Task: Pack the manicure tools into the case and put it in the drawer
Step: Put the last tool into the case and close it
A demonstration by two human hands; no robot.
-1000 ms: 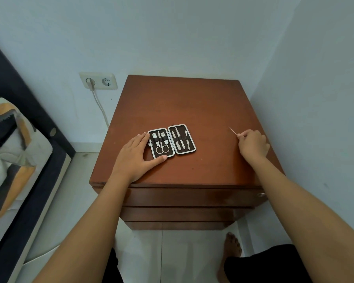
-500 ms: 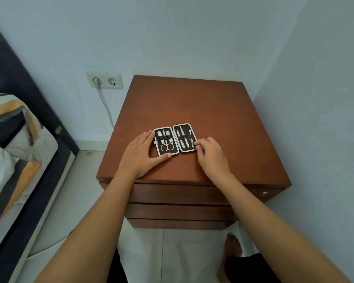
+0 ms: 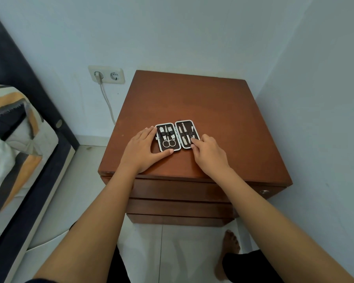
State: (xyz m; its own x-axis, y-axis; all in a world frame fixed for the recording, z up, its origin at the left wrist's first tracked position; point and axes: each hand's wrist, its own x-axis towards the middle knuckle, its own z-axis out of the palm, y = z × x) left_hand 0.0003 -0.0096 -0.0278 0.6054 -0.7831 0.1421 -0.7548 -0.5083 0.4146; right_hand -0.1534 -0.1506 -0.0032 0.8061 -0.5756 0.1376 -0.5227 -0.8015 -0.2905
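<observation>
Head view: open case (image 3: 177, 135) between both hands' fingers (image 3: 194, 142).

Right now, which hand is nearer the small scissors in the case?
Left. The left hand braces the case half holding the scissors; the right hand touches the other half.

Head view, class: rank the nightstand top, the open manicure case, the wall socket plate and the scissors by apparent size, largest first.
1. nightstand top
2. manicure case
3. wall socket plate, close to the case in apparent size, so that order is unsure
4. scissors
</observation>
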